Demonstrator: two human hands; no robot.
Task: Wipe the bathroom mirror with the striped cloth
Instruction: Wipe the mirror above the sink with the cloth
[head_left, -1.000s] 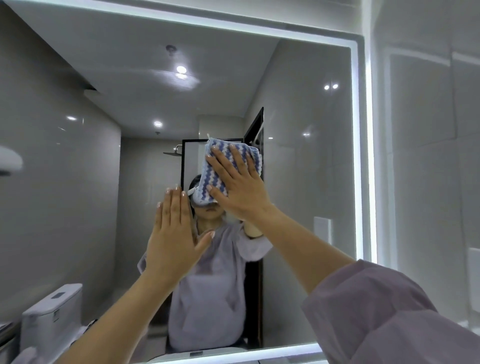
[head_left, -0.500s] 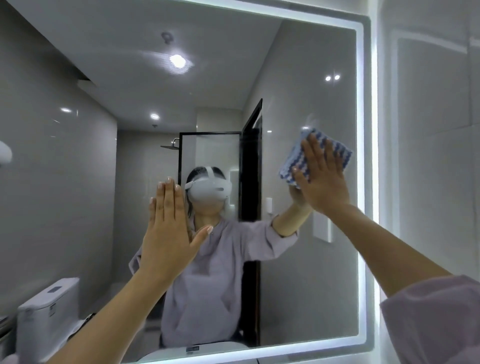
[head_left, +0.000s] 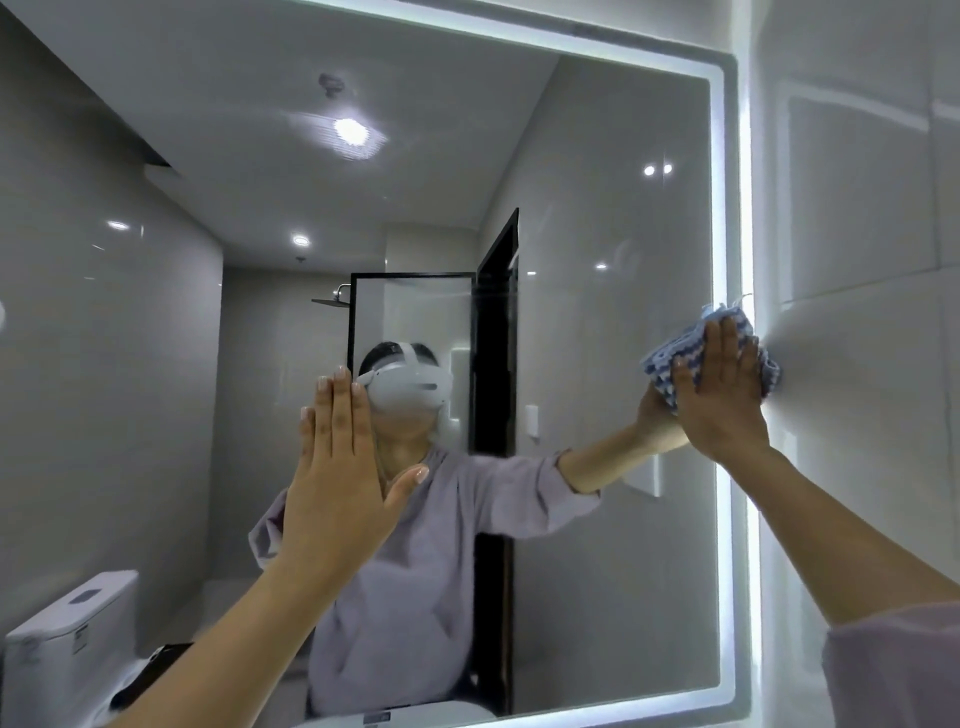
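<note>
The bathroom mirror (head_left: 613, 218) fills most of the head view, framed by a lit white strip. A blue-and-white striped cloth (head_left: 670, 358) lies bunched against the mirror's right edge, over the lit strip. My right hand (head_left: 719, 387) presses it flat to the glass with straight, spread fingers. My left hand (head_left: 337, 467) rests flat on the glass left of centre, fingers straight and together, thumb out, holding nothing. Most of the cloth is hidden under my right hand.
A white tiled wall (head_left: 857, 260) stands right beside the mirror's right edge. The mirror reflects a person in a lilac top, a toilet cistern (head_left: 67, 644) at lower left, a dark doorway and a shower screen.
My right hand has slid the cloth rightward, from the mirror's centre to its right edge. My left hand has stayed flat on the glass in the same spot.
</note>
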